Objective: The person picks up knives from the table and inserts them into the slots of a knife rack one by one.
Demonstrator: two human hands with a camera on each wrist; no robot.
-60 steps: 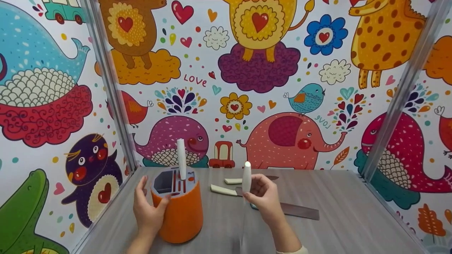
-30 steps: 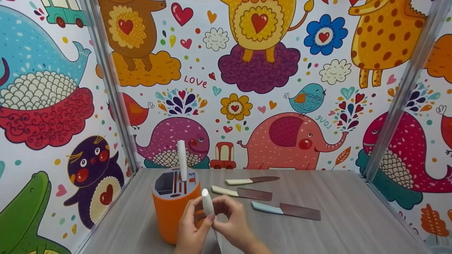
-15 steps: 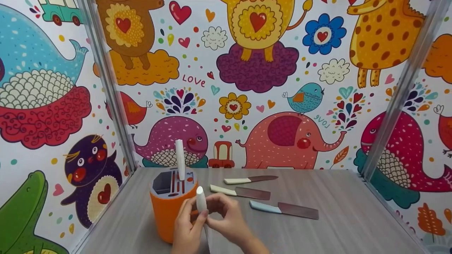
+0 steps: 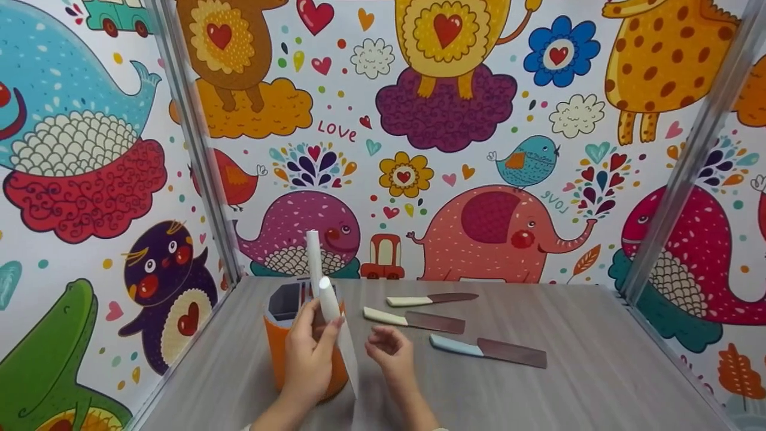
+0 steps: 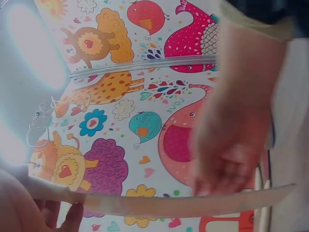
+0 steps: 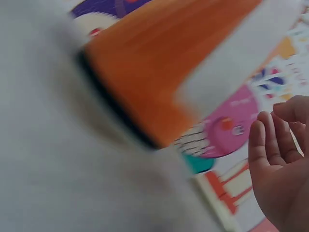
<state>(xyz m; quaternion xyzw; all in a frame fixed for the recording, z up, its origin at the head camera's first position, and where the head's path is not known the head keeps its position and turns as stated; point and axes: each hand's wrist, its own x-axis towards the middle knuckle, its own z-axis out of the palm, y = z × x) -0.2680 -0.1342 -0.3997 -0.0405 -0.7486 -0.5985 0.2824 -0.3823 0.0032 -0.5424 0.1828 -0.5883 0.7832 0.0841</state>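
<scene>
In the head view my left hand (image 4: 306, 359) pinches a white-handled knife (image 4: 347, 353), its blade hanging down toward the table. The left wrist view shows the thin blade (image 5: 183, 205) stretching out from the fingers. An orange knife block (image 4: 276, 350) stands behind the left hand, partly hidden by it. Another white knife handle (image 4: 314, 254) sticks up out of the block's top. To the right of the blade, my right hand (image 4: 393, 359) is apart from it, fingers loosely bent and holding nothing. It also appears, palm showing, in the right wrist view.
Three knives lie on the grey table (image 4: 508, 407) to the right: a narrow cream-handled one (image 4: 410, 301), a broad cream-handled one (image 4: 386, 316) and a pale-blue-handled cleaver (image 4: 458, 346). Cartoon-printed panels (image 4: 371, 167) surround the table behind and at the sides.
First the right hand held the knife while the left touched the block. Then both hands held the knife together. Now the right hand has let go and the left has raised the knife.
</scene>
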